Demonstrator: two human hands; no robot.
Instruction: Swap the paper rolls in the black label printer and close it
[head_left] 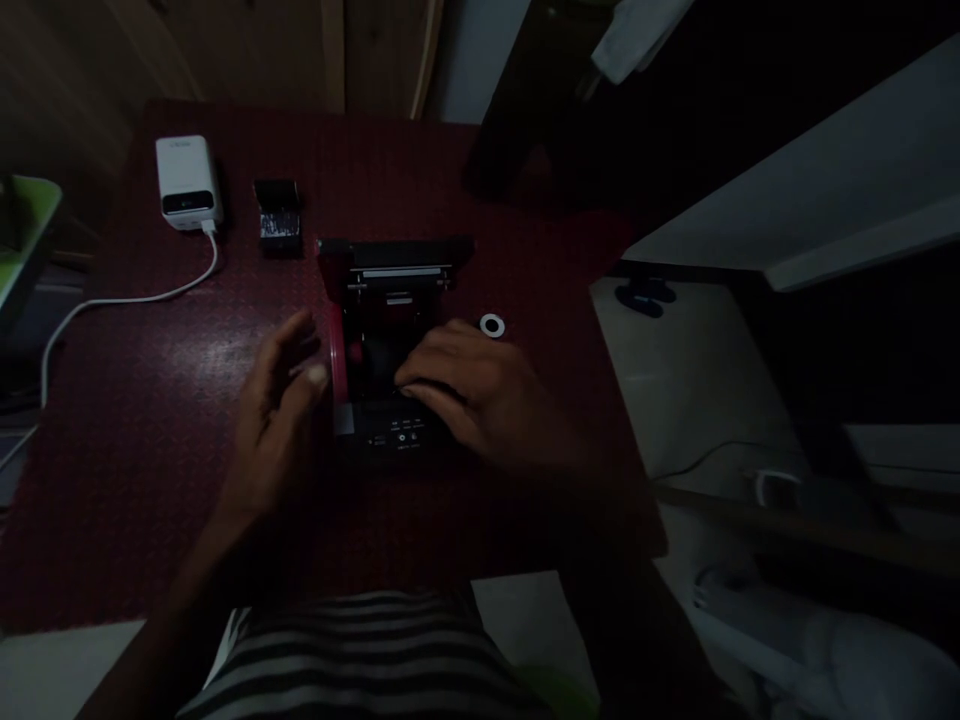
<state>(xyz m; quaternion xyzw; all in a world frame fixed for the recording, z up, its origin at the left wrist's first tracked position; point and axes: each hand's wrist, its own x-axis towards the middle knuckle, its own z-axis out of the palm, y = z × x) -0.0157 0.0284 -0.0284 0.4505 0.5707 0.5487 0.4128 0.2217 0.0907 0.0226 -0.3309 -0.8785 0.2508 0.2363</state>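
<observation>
A dark machine with red sides, which looks like a small label printer [405,425], lies on the table before me with its lid [397,262] raised. White markings show on its front panel. My right hand [472,385] reaches over the machine's right side into the opened compartment. Its thumb and fingertips are pinched together there, and whatever they grip is hidden in the dark. To the left of the machine is my left hand [277,400], fingers curved and apart, holding nothing. A white ring with a dark centre [492,325] sits just beyond my right hand.
The dark red table [172,400] carries a white power bank [187,180] with a white cable [142,299] running off the left edge. A small open black case [279,218] stands beside it. A green-rimmed container [37,200] is at far left, and slippers [645,298] lie on the floor.
</observation>
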